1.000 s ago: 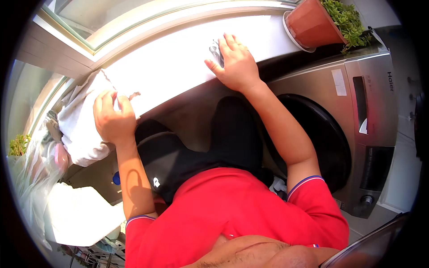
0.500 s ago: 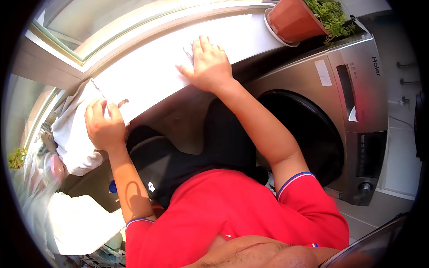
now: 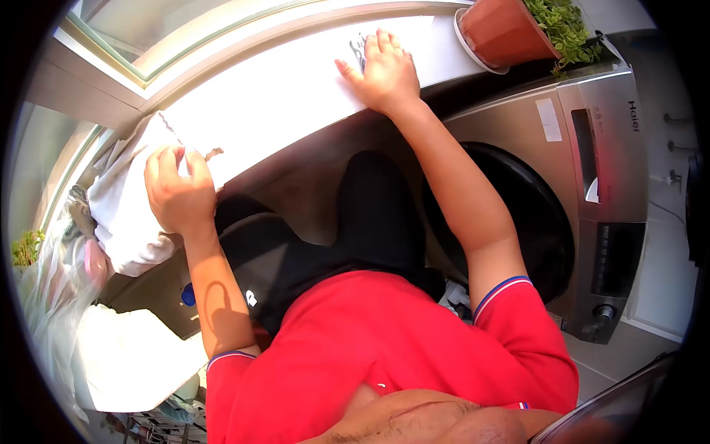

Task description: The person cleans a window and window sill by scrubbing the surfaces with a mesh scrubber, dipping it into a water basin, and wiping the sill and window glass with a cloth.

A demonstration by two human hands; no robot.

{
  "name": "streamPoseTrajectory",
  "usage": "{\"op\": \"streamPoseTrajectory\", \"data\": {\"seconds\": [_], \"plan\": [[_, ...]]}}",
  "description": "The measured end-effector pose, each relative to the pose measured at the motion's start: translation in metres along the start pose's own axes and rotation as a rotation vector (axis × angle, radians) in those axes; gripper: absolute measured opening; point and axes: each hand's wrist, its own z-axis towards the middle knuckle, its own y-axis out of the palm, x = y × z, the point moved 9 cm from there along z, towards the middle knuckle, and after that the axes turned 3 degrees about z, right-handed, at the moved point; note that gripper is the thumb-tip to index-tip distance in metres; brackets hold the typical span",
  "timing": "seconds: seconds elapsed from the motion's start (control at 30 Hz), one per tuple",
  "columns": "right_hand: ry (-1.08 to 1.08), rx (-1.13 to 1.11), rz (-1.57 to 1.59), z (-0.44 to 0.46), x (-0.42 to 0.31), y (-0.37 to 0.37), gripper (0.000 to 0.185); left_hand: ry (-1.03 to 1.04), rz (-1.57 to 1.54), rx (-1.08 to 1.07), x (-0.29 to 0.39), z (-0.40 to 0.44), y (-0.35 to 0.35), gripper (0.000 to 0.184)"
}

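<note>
My right hand [image 3: 386,72] lies spread and palm down on the sunlit white window sill [image 3: 281,89], pressing on a crumpled grey-and-white cloth [image 3: 359,49]. Only a grey edge of that cloth shows beside the fingers; the rest is hidden or washed out by glare. At the sill's left end rests my left hand [image 3: 180,191], its fingers bent and apart, thumb side toward the sill. Close against it on the left is a bunched white cloth [image 3: 126,211]. A small reddish-brown thing [image 3: 214,154] sits just right of the left fingers, too small to name.
A potted green plant [image 3: 510,33] on a white saucer stands at the sill's right end. The washing machine [image 3: 551,170] is on my right. Clear plastic [image 3: 52,296] and a bright white sheet-like thing [image 3: 133,359] are at lower left. A window frame [image 3: 140,81] borders the sill.
My right hand has slid farther along the sill, right and toward the window, and the grey-and-white cloth moved with it. The left hand has hardly moved. The view has shifted slightly.
</note>
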Motion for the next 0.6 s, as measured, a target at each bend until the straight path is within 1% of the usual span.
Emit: {"op": "streamPoseTrajectory", "data": {"seconds": [0.03,0.1,0.17,0.23,0.3,0.33,0.43,0.47,0.57,0.6], "plan": [[-0.094,0.077,-0.048,-0.007,-0.042,0.013,0.095,-0.007,0.007,-0.003,-0.001,0.000,0.001,0.012],[-0.274,0.015,0.101,-0.031,-0.120,0.014,0.097,-0.014,0.025,-0.011,-0.004,-0.001,0.003,0.013],[-0.263,-0.007,0.146,-0.032,-0.136,0.019,0.097,-0.005,0.019,-0.009,-0.004,-0.003,0.002,0.013],[-0.274,-0.005,0.205,-0.028,-0.143,0.015,0.096,0.003,0.012,0.005,-0.006,-0.001,0.001,0.014],[-0.282,0.000,0.276,-0.027,-0.130,0.014,0.092,0.015,-0.007,0.001,-0.006,-0.002,0.000,0.014],[-0.268,0.131,0.397,-0.028,-0.123,0.006,0.083,0.008,-0.009,0.002,-0.005,-0.002,-0.001,0.014],[-0.295,0.457,0.352,-0.042,-0.102,-0.027,0.075,0.005,0.005,0.002,-0.005,-0.003,0.000,0.014],[-0.314,0.520,0.362,-0.050,-0.099,-0.037,0.069,0.007,0.016,0.006,-0.004,-0.002,0.000,0.014],[-0.475,0.435,0.451,-0.074,-0.113,-0.031,0.068,0.004,0.041,0.005,-0.004,-0.004,0.002,0.014],[-0.519,0.364,0.450,-0.079,-0.122,-0.024,0.071,0.005,0.038,0.001,-0.005,-0.004,0.002,0.015]]}}
